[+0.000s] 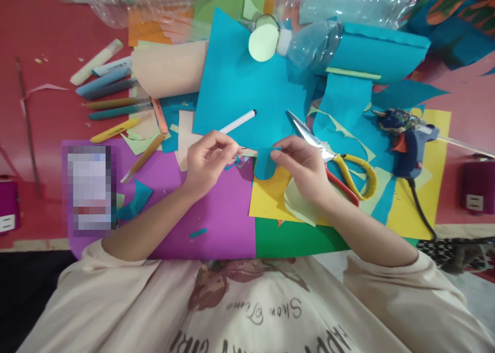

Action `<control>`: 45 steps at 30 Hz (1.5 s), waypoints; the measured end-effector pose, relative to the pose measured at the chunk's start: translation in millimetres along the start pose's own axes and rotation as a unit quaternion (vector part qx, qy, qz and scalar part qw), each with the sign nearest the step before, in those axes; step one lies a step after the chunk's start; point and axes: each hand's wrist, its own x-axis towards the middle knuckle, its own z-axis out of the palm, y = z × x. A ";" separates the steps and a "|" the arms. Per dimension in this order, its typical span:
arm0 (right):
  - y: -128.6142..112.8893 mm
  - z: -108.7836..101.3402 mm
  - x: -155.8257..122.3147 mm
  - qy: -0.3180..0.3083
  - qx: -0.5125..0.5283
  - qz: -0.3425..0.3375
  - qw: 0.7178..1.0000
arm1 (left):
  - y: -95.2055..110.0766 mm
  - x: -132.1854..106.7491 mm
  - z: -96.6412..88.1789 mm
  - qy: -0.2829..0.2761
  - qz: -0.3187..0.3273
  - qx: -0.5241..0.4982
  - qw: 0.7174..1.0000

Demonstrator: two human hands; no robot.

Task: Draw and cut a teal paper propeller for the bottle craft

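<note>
"What is being held above the tabletop (50,118), toward its near edge?"
"A small blue paper piece (264,166) is being pinched by the right hand (303,165); whether anything is being gripped by the left hand (211,160) cannot be told."
"And around them?"
"A white pen (238,121) is being carried near the large blue sheet's (240,80) near-left corner, and the scissors (328,154) are being partly covered by the right hand."

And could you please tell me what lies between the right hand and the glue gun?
In the head view, the scissors and some blue paper lie between the right hand and the glue gun.
</note>
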 end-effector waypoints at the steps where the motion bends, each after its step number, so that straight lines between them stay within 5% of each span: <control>1: 0.6 -1.3 1.5 0.026 0.022 0.004 0.999 | -1.9 1.5 -1.2 0.021 0.002 -0.024 0.999; 4: 1.9 -4.7 5.4 0.084 0.070 0.023 0.994 | -6.9 4.7 -2.8 0.051 0.020 -0.083 0.995; 11: 1.9 -5.0 7.6 0.100 0.104 0.074 0.987 | -5.7 2.8 1.1 0.055 -0.012 -0.094 0.994; 19: 4.4 -2.8 6.4 -0.011 0.083 0.083 0.993 | -4.2 0.9 1.2 0.047 0.018 -0.062 0.997; 25: 7.6 -1.6 4.5 -0.035 0.067 0.066 0.995 | 5.0 -0.5 1.4 0.006 -0.051 -0.041 0.998; 31: 6.7 -0.8 4.2 -0.047 0.057 0.045 0.996 | -1.0 0.2 -0.1 0.005 0.011 -0.009 1.000; 38: 2.1 2.4 -0.7 -0.097 0.048 0.059 0.992 | -10.4 -2.2 4.4 -0.108 0.064 0.022 0.992; 45: 3.4 6.0 -4.3 -0.099 -0.006 0.027 0.995 | -7.4 -5.8 6.8 -0.117 0.099 0.049 0.987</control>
